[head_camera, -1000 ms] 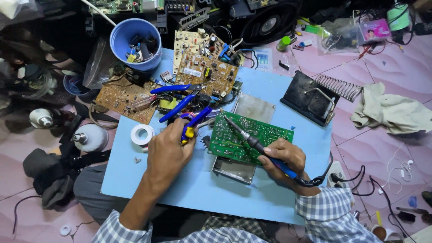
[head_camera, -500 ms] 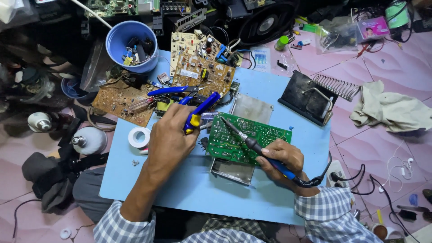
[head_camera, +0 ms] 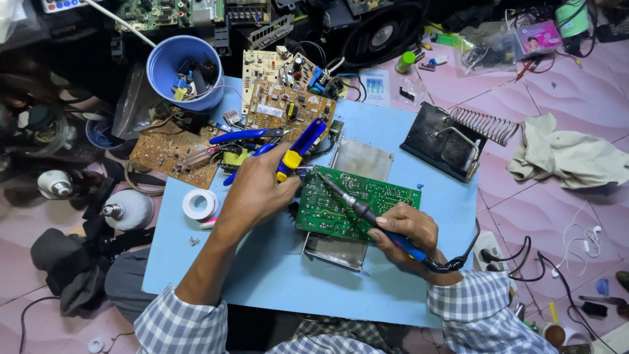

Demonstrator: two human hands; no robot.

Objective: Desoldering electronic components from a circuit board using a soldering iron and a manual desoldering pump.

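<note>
On the blue work mat, seen from above:
Right hand (head_camera: 405, 231): fingers curled shut around the blue handle of a soldering iron (head_camera: 367, 213), held pen-fashion; wrist rests low at the board's lower right edge, forearm in a checked sleeve.
Soldering iron: slim dark metal shaft slanting up and left, tip meeting the upper left part of the green circuit board (head_camera: 357, 203); black cord loops from the handle's rear.
Left hand (head_camera: 257, 191): knuckles up, fingers closed on a desoldering pump (head_camera: 296, 149), forearm bare and stretched forward from the lower left.
Desoldering pump: blue plastic barrel with a yellow collar, tilted up and right, its nozzle end beside the iron's tip.
Green circuit board: flat rectangle, solder side up, dotted with silver joints, lying over a dull metal plate (head_camera: 362, 157).
Blue work mat (head_camera: 275, 275): smooth, matte, rectangular.
Blue-handled pliers (head_camera: 246, 136): lying just beyond the left hand, over a brown circuit board (head_camera: 171, 149).
Roll of white tape (head_camera: 199, 204): flat on the mat, left of the left wrist.
Soldering iron stand (head_camera: 452, 141): black base with a coiled wire holder, at the mat's right edge.
Blue plastic cup (head_camera: 185, 71): round, filled with small parts, upper left.
</note>
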